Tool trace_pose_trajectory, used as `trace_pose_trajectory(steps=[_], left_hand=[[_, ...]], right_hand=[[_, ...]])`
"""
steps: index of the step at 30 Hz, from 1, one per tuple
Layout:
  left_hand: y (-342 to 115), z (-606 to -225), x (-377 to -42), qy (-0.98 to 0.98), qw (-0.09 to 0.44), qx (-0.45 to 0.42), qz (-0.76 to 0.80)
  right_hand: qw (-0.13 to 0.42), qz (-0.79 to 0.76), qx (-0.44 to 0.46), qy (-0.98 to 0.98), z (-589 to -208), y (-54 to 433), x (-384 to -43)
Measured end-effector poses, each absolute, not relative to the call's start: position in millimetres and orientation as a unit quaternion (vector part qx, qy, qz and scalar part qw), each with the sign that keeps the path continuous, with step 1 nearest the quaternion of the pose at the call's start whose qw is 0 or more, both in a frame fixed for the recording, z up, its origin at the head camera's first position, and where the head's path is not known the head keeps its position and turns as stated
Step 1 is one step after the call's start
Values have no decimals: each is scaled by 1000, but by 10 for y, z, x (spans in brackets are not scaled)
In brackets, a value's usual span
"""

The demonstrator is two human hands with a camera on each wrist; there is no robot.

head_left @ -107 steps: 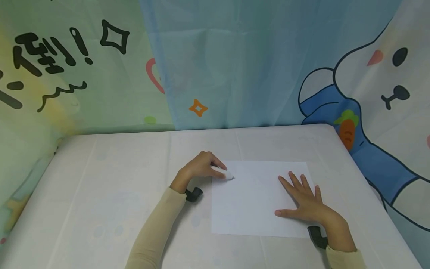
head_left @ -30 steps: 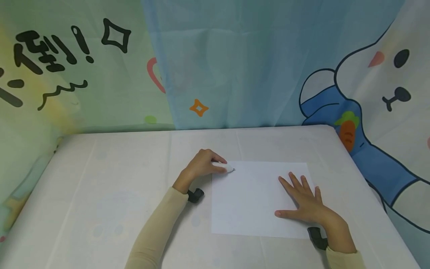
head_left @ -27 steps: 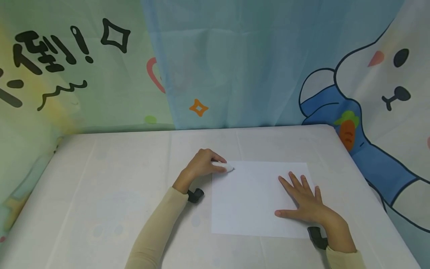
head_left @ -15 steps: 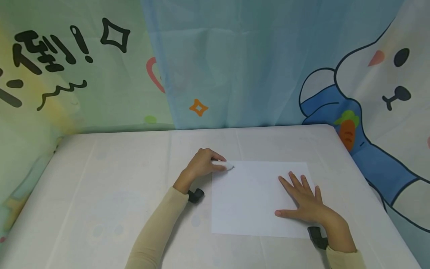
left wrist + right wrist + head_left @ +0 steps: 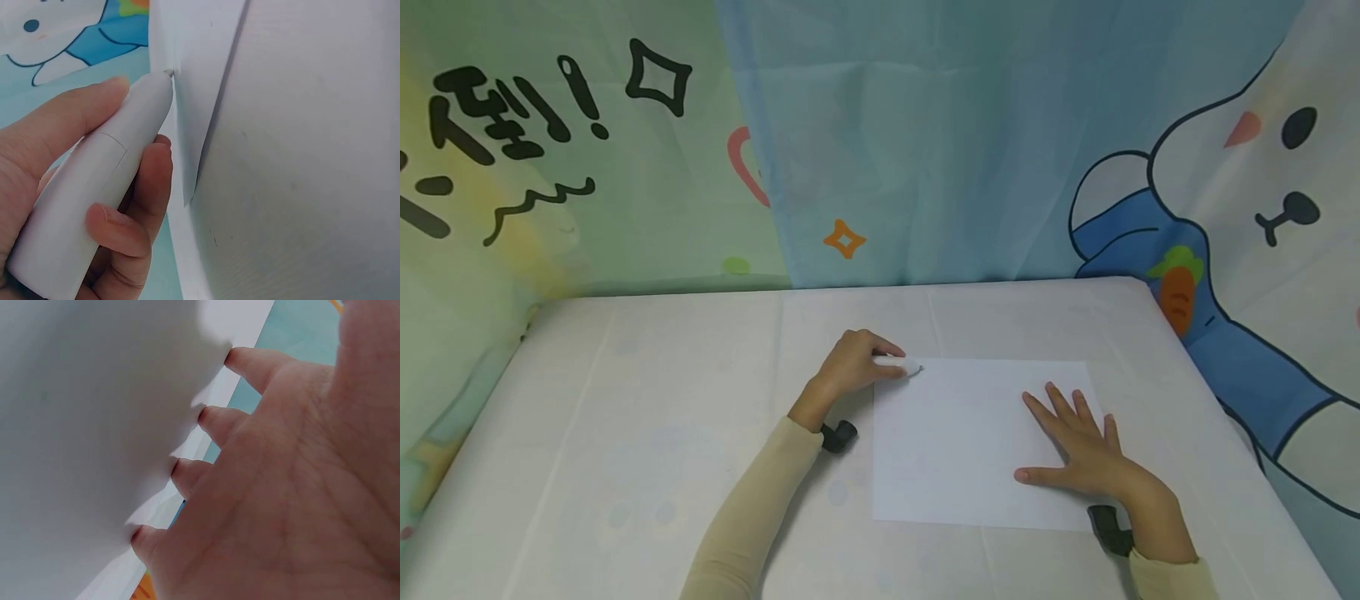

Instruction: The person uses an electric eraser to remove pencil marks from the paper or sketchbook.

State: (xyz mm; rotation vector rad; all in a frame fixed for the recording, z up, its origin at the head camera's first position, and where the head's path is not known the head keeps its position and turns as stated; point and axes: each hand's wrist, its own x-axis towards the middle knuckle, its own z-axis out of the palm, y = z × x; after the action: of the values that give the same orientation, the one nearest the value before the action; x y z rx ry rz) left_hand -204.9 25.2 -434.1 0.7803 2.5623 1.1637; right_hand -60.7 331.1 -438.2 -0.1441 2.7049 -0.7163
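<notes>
Right hand (image 5: 1078, 454) spread, fingertips on the paper (image 5: 955, 450) by its right edge. Left hand (image 5: 850, 367) pinches a white pen-like tool (image 5: 94, 178), tip near the paper's far-left corner (contact unclear). Judged: paper braced, tool positioned; no line made out, so marking barely begun at most. Beyond the far edge of the table (image 5: 662, 400): printed backdrop (image 5: 985, 167).

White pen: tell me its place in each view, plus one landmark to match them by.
Head: the white pen is just below picture centre, in the left hand, at the upper-left corner of the paper.
Left wrist: left of centre, slanting from lower left up to its tip.
Right wrist: not in it.
Shared landmark: carrot print; right side in head, cropped at the top edge in left wrist, bottom edge in right wrist.
</notes>
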Motion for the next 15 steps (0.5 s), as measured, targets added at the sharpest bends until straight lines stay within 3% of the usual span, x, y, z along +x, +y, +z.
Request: trace_pose_trajectory(steps=[15], left_hand=[[253, -4341, -2049, 872, 120, 256, 400]], right_hand=[[171, -256, -52, 950, -4387, 3311, -597]])
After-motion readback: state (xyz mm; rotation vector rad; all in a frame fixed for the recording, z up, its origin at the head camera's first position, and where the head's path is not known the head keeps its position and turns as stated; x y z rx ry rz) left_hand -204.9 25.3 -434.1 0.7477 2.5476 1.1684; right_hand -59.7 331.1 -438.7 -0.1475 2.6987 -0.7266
